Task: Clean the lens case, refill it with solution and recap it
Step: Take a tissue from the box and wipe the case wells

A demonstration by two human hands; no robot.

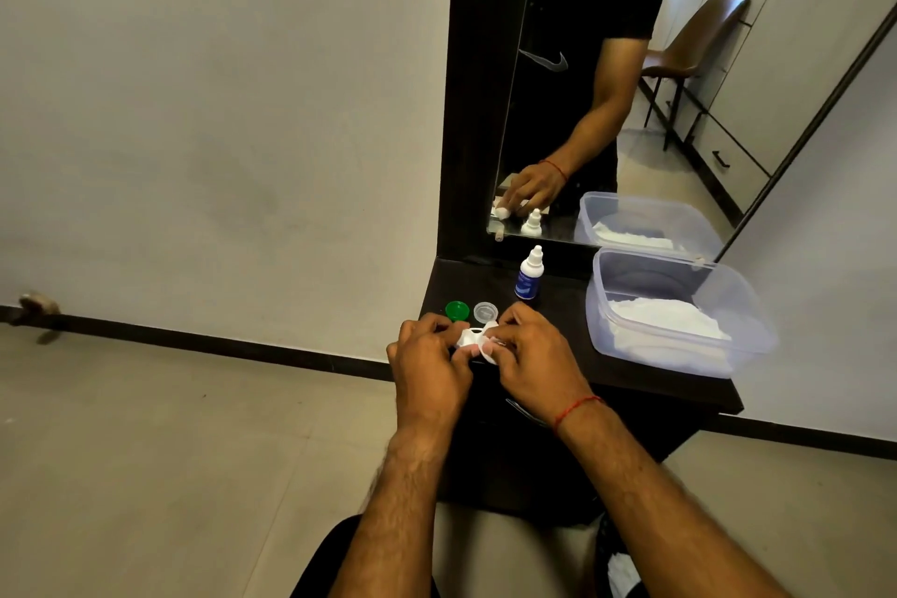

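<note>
A white lens case (472, 336) sits between my hands above the dark table (631, 379). My left hand (429, 362) grips its left end with curled fingers. My right hand (536, 352) pinches a small white piece, which looks like a tissue or pad (489, 351), against the case's right well. Both caps lie on the table just behind my hands: a green cap (456, 310) and a clear cap (485, 312). The solution bottle (529, 277), white with a blue label, stands upright further back.
A clear plastic box (606, 306) holding white tissues stands at the right of the table. A mirror (606, 87) in a dark frame rises behind the table. The table's front edge is close under my wrists.
</note>
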